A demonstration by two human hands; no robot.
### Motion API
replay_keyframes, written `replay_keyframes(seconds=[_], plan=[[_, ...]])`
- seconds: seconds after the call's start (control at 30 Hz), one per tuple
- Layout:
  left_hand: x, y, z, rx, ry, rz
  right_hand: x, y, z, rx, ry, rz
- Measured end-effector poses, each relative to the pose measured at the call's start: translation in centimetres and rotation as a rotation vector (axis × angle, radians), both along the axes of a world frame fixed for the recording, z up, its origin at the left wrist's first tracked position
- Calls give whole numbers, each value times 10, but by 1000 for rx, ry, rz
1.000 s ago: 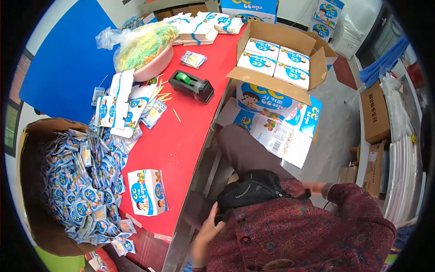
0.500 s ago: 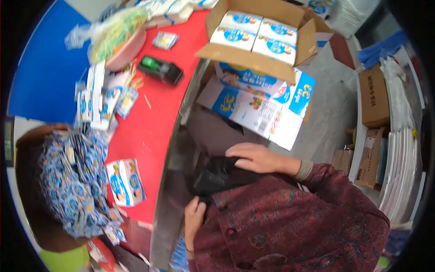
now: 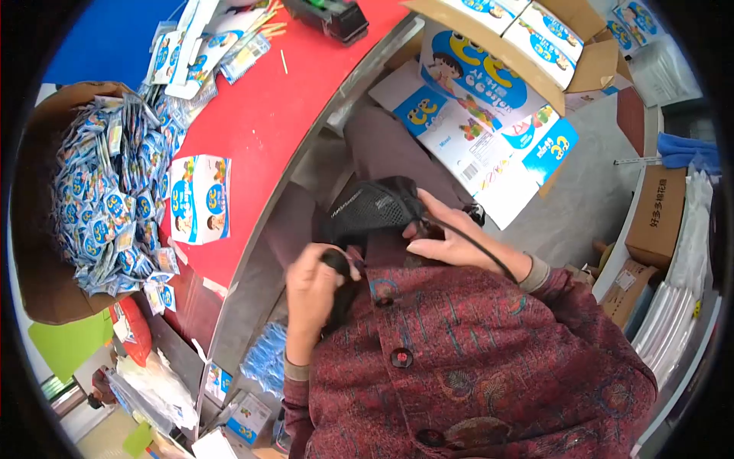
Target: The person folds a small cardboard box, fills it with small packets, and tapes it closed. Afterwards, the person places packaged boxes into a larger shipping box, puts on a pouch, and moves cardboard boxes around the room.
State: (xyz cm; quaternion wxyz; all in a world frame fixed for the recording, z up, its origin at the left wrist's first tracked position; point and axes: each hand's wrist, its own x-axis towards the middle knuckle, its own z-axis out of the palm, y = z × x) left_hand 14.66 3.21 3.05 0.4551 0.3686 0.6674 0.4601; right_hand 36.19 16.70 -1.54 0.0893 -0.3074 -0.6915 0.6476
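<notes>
A black mesh item (image 3: 371, 208), soft and pouch-like, lies over my lap; its exact kind I cannot make out. My right hand (image 3: 451, 237) grips its right side, thumb and fingers closed on the black material. A black cord (image 3: 478, 246) runs from there across the back of this hand. At the lower left, my left hand (image 3: 310, 287) curls its fingers around a dark rounded part that seems to belong to the same item. Both hands are just in front of the buttoned maroon jacket (image 3: 459, 344).
To the left, a red table (image 3: 267, 115) bears a small printed box (image 3: 200, 199) and a black tool (image 3: 336, 19). A carton (image 3: 38, 268) full of small sachets stands beside it. An open printed carton (image 3: 489, 76) with white boxes is ahead; shelves with brown boxes (image 3: 657, 210) stand right.
The view has tipped downward. My left hand has come up to the black item and curled around part of it. My right hand, earlier resting flat over it, now grips its side.
</notes>
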Motion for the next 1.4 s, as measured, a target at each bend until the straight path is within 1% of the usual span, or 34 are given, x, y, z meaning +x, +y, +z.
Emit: replay_keyframes(seconds=[0.07, 0.1, 0.13, 0.2, 0.27, 0.33, 0.37, 0.4, 0.43, 0.47, 0.5, 0.53, 0.57, 0.6, 0.67, 0.7, 0.73, 0.77, 0.8, 0.83, 0.9, 0.93, 0.97, 1.0, 1.03, 1.1, 1.13, 1.17, 1.23, 1.3, 1.33, 1.4], plan=[[0, 8, -9, 131, -23, -124, -7, 1, 6, 168, -53, -70], [-1, 14, -10, 174, -67, -143, -15, 6, 1, 562, 224, -125], [-1, 23, -12, 189, -68, -162, -14, 11, 1, 580, 219, -142], [2, 43, -12, 446, 24, -249, -15, 20, 8, 698, 314, -11], [12, 58, -2, 370, 32, -203, -20, 16, 25, 676, 458, 140], [8, 70, -7, 320, 61, -393, -16, 18, 26, 630, 383, 210], [7, 72, -7, 235, 13, -475, -13, 25, 26, 506, 451, 216], [10, 74, 4, 57, 10, -559, -9, 27, 26, 434, 430, 216], [13, 74, 3, 60, 59, -614, -4, 28, 25, 359, 410, 215], [16, 74, 1, 62, 107, -668, 2, 32, 26, 269, 327, 304], [18, 75, -1, 46, 137, -719, 7, 38, 26, 251, 319, 296], [23, 77, -2, 32, 120, -724, 11, 45, 26, 127, 285, 323], [28, 77, -2, 0, 213, -740, 15, 50, 25, 7, 252, 349], [32, 79, -2, -33, 309, -755, 20, 59, 17, 22, 241, 426], [33, 83, -1, -24, 292, -753, 34, 81, -8, -214, 319, 463], [32, 84, -2, -8, 284, -747, 42, 95, -24, -501, 291, 372], [31, 86, -4, -15, 278, -745, 49, 107, -48, -691, 221, 121], [28, 86, -8, 19, 222, -679, 55, 123, -83, -652, 124, -112], [26, 86, -11, 53, 168, -609, 64, 137, -133, -309, -236, -141], [23, 87, -13, 48, 161, -602, 73, 145, -186, 51, -583, -157], [17, 90, -14, -23, 5, -455, 89, 141, -264, 307, -716, -69], [15, 93, -14, -27, 3, -448, 88, 135, -292, 277, -686, -53], [13, 97, -14, -16, -24, -447, 86, 132, -307, 248, -655, -35], [11, 100, -13, -6, -54, -446, 74, 134, -312, 182, -798, 96], [8, 103, -13, -13, -61, -439, 70, 134, -314, 175, -802, 107], [2, 114, -12, -16, -172, -449, 60, 140, -321, 253, -876, 13], [0, 121, -12, -19, -176, -438, 54, 146, -313, 254, -877, 25], [-1, 130, -11, 7, -189, -446, 50, 150, -304, 240, -893, -16], [-5, 149, -11, 34, -210, -449, 45, 158, -303, 227, -916, -52], [-12, 167, -13, 44, -238, -532, 46, 168, -306, -92, -949, -118], [-17, 178, -12, 30, -231, -563, 51, 171, -314, -93, -955, -117], [-28, 195, -18, 42, -251, -564, 63, 175, -329, 186, -814, -461]])
